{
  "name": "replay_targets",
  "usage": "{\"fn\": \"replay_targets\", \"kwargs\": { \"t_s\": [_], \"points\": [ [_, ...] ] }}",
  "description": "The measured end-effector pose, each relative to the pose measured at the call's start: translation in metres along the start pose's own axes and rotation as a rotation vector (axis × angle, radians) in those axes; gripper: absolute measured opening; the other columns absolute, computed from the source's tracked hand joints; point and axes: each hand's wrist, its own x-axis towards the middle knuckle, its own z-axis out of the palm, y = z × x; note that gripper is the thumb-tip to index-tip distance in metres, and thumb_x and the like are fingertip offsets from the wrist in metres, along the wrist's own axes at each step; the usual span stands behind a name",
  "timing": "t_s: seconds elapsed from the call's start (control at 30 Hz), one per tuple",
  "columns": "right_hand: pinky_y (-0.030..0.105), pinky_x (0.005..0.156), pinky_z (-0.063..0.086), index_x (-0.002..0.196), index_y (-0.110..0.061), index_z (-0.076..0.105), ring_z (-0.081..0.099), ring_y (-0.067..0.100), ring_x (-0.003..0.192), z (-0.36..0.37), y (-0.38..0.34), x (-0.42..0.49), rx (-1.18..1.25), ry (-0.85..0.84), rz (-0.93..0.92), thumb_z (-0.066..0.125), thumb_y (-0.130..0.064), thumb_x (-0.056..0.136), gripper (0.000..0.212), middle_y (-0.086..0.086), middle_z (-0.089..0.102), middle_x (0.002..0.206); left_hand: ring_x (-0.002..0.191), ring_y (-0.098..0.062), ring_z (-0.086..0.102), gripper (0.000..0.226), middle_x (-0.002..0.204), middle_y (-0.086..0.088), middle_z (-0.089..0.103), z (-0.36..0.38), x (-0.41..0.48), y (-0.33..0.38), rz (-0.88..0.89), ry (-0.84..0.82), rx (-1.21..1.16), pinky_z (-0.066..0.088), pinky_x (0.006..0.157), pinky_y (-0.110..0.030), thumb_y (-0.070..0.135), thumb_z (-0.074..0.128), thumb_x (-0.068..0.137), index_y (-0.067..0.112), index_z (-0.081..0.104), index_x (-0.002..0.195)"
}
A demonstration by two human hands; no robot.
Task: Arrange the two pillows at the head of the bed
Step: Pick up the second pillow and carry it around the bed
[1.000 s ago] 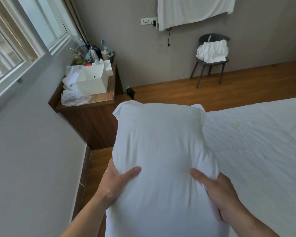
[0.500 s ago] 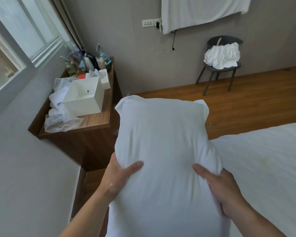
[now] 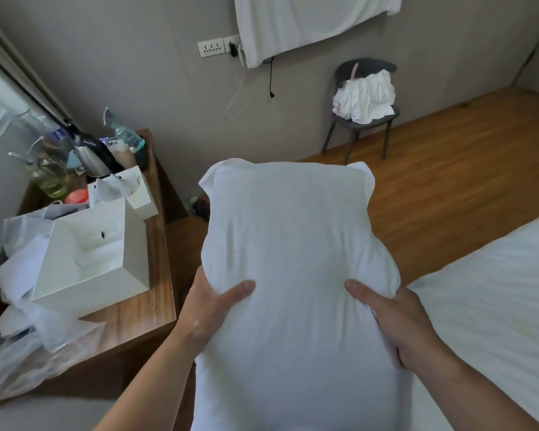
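A white pillow [image 3: 290, 244] stands lengthwise in front of me, held in the air above the gap between the bedside table and the bed. My left hand [image 3: 213, 309] grips its left side with the thumb on top. My right hand [image 3: 392, 318] grips its right side the same way. The bed [image 3: 495, 306] with a white sheet lies at the lower right. A second pillow is not in view.
A wooden bedside table [image 3: 137, 318] at the left carries a white open box [image 3: 91, 262], plastic bags, bottles and a kettle. A grey chair [image 3: 363, 119] with crumpled white cloth stands by the far wall. Wooden floor lies between chair and bed.
The view has swung toward the bedside table, so the bed has slid to the right edge. Both hands keep the same grip on the pillow.
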Motion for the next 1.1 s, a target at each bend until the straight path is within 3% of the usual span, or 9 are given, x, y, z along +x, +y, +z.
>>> {"fn": "replay_targets", "kwargs": {
  "t_s": [0.1,0.27,0.47,0.57,0.7,0.8,0.87,1.0,1.1],
  "points": [
    [0.039,0.09,0.057,0.093,-0.031,0.075,0.075,0.017,0.09,0.02,-0.017,0.04,0.004,0.006,-0.003,0.094,-0.037,0.069,0.031,-0.014,0.082,0.081,0.112,-0.02,0.067,0.11,0.126,0.01,0.065,-0.002,0.048,0.016,0.01,-0.019,0.009,0.056,0.098,-0.051,0.068,0.09,0.048,0.038,0.039,0.141],
    [0.034,0.082,0.054,0.119,-0.024,0.073,0.072,0.016,0.096,0.044,-0.049,0.122,0.051,0.005,-0.02,0.092,-0.037,0.071,0.053,-0.005,0.079,0.105,0.111,-0.019,0.067,0.112,0.125,0.01,0.065,0.008,0.135,0.051,0.018,-0.01,0.046,0.057,0.096,-0.049,0.07,0.089,0.045,0.038,0.04,0.14],
    [0.028,0.068,0.05,0.097,-0.033,0.072,0.071,0.012,0.087,0.04,-0.106,0.23,0.071,-0.017,-0.004,0.091,-0.034,0.075,0.029,-0.011,0.079,0.089,0.109,-0.018,0.069,0.109,0.123,0.011,0.068,0.044,0.236,0.116,0.015,-0.02,0.05,0.059,0.086,-0.04,0.069,0.089,0.044,0.04,0.043,0.139],
    [0.027,0.069,0.051,0.103,-0.032,0.072,0.072,0.012,0.089,0.028,-0.127,0.277,0.09,0.023,0.008,0.09,-0.032,0.076,0.032,-0.009,0.079,0.095,0.109,-0.018,0.069,0.107,0.123,0.011,0.068,0.074,0.287,0.144,0.034,-0.055,0.042,0.059,0.086,-0.039,0.064,0.091,0.048,0.038,0.045,0.14],
    [0.03,0.071,0.052,0.105,-0.031,0.072,0.073,0.015,0.089,0.003,-0.15,0.332,0.121,0.111,0.028,0.09,-0.039,0.073,0.037,-0.008,0.079,0.096,0.099,-0.009,0.071,0.087,0.115,0.015,0.071,0.122,0.351,0.189,0.061,-0.153,0.049,0.056,0.068,-0.022,0.053,0.089,0.055,0.042,0.049,0.132],
    [0.033,0.076,0.052,0.111,-0.03,0.07,0.071,0.016,0.092,-0.015,-0.162,0.372,0.146,0.193,0.043,0.09,-0.041,0.072,0.046,-0.008,0.078,0.1,0.109,-0.018,0.072,0.097,0.121,0.011,0.073,0.16,0.406,0.211,0.065,-0.263,0.079,0.061,0.086,-0.04,0.058,0.094,0.051,0.04,0.05,0.135],
    [0.032,0.073,0.049,0.106,-0.032,0.066,0.068,0.012,0.088,-0.026,-0.17,0.399,0.17,0.255,0.063,0.089,-0.039,0.075,0.04,-0.01,0.074,0.097,0.112,-0.02,0.071,0.105,0.123,0.011,0.073,0.189,0.444,0.224,0.075,-0.316,0.111,0.059,0.095,-0.049,0.065,0.094,0.046,0.041,0.049,0.138],
    [0.027,0.066,0.047,0.104,-0.029,0.066,0.067,0.012,0.087,-0.045,-0.193,0.462,0.221,0.382,0.083,0.089,-0.037,0.075,0.038,-0.008,0.074,0.096,0.112,-0.019,0.071,0.102,0.123,0.013,0.073,0.25,0.529,0.258,0.095,-0.41,0.144,0.057,0.098,-0.048,0.063,0.094,0.049,0.04,0.052,0.139],
    [0.037,0.08,0.055,0.119,-0.024,0.066,0.07,0.019,0.095,-0.063,-0.213,0.507,0.239,0.488,0.103,0.09,-0.042,0.073,0.055,-0.004,0.075,0.105,0.119,-0.02,0.069,0.109,0.129,0.012,0.071,0.295,0.589,0.292,0.121,-0.512,0.171,0.054,0.103,-0.05,0.069,0.093,0.046,0.041,0.05,0.143]
  ]
}}
